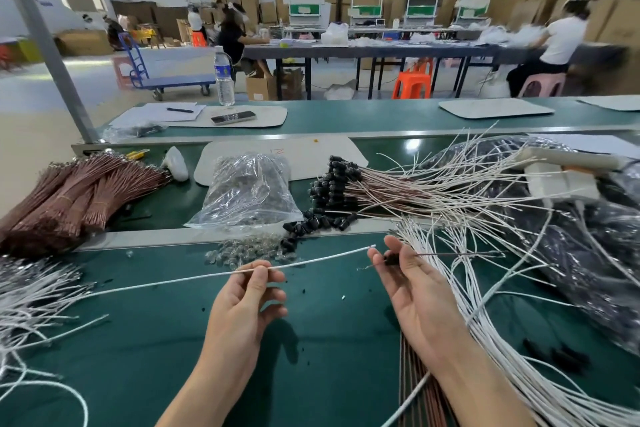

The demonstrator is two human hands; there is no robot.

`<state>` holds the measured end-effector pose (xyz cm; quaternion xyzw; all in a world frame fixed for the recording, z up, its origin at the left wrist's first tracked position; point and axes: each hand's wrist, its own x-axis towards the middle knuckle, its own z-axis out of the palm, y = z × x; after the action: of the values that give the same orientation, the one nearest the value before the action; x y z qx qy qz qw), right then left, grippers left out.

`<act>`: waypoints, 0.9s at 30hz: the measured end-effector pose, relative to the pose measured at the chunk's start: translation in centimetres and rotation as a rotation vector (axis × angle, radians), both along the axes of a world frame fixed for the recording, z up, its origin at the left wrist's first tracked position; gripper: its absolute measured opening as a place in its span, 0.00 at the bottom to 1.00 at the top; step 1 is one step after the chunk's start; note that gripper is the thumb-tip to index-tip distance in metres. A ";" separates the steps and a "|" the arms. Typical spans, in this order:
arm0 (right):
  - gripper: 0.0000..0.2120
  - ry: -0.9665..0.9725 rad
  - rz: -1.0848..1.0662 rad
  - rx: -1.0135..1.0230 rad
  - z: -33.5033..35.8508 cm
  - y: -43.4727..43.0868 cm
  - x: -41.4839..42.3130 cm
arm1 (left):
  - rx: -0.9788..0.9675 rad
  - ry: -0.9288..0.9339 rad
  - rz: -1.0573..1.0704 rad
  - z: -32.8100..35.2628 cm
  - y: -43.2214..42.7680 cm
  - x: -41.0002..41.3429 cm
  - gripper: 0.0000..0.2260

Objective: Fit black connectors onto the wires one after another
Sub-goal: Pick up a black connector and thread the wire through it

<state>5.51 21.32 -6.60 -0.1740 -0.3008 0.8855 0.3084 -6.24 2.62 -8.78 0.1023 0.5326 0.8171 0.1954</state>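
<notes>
My left hand (pixel 247 295) pinches a long white wire (pixel 311 262) between thumb and fingertips; its free tip points right and ends near my right hand's fingertips. My right hand (pixel 412 282) holds a small black connector (pixel 391 257) threaded on a thin brown wire (pixel 457 254) that runs off to the right. Loose black connectors (pixel 311 224) lie on the metal ledge just beyond my hands. Behind them lies a pile of finished wires with black connectors (pixel 336 180) fitted.
A clear bag of parts (pixel 247 191) stands at centre, small clear pieces (pixel 249 250) spilled before it. Brown wire bundles (pixel 76 198) lie far left, white wires (pixel 31 298) at left and in a heap (pixel 502 340) at right. Dark plastic bags (pixel 588 253) fill the right side.
</notes>
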 end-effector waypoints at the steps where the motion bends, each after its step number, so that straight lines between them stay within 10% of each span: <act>1: 0.13 -0.007 -0.002 0.012 0.0 0.0 0.0 | -0.002 0.001 0.008 0.0 0.1 0.1 0.07; 27: 0.11 -0.015 0.070 0.172 -0.8 0.4 -0.1 | -0.070 0.032 0.036 0.4 0.3 0.5 0.06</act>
<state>5.42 21.76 -7.40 -0.1429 -0.3840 0.8652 0.2890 -5.76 2.93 -8.37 0.0987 0.5656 0.7997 0.1757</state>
